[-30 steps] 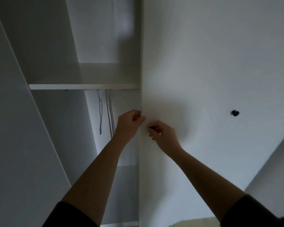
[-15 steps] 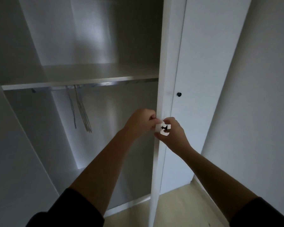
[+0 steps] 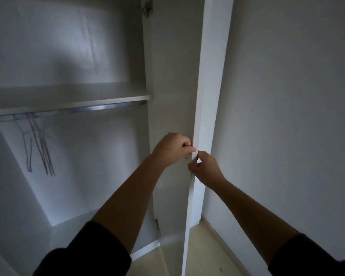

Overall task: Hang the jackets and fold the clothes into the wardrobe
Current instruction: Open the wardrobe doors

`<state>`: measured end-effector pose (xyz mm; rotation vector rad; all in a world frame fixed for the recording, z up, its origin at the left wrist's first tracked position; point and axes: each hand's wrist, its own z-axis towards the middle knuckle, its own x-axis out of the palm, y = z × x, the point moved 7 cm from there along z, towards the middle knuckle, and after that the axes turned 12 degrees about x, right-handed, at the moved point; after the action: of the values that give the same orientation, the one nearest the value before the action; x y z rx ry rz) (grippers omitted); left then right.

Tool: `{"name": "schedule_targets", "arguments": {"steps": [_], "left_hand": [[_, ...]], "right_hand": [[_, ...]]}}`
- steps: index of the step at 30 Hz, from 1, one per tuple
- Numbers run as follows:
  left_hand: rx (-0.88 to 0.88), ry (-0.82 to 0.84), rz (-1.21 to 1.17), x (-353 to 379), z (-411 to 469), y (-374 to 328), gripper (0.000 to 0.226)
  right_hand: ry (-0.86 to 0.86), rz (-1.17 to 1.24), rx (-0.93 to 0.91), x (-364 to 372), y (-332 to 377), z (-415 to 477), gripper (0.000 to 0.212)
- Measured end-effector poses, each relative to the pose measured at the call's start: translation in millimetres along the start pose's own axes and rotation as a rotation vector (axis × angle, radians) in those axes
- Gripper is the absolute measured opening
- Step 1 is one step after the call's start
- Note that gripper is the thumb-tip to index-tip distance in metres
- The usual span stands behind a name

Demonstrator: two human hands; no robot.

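Since the earlier frames the wardrobe door (image 3: 205,96) has swung farther out and now stands almost edge-on to the view, with the interior exposed. The left hand (image 3: 172,150) grips the door's free edge from the inner side, fingers curled around it. The right hand (image 3: 204,168) pinches the small dark knob (image 3: 197,157) on the outer face, which is largely hidden by the fingers. The door is judged to be a stiff, fairly light panel that turns freely on its hinges (image 3: 156,224), so the knob or the free edge at mid-height is the natural hold. Inside, a few bare wire hangers (image 3: 40,148) hang at the left end of the metal rail (image 3: 100,108), directly beneath the shelf (image 3: 68,96). No jackets or clothes are in view. A plain wall (image 3: 287,116) and pale floor (image 3: 207,255) lie to the right.
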<state>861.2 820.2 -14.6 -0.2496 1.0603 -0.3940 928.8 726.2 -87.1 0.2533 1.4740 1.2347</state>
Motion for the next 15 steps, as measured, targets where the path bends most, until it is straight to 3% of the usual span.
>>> {"name": "schedule_targets", "arguments": {"steps": [15], "left_hand": [[-0.17,-0.199,-0.098,52.7,70.4,8.3,0.026]], "right_hand": [[0.221,0.032,-0.043,-60.2,-56.5,57.3,0.025]]}}
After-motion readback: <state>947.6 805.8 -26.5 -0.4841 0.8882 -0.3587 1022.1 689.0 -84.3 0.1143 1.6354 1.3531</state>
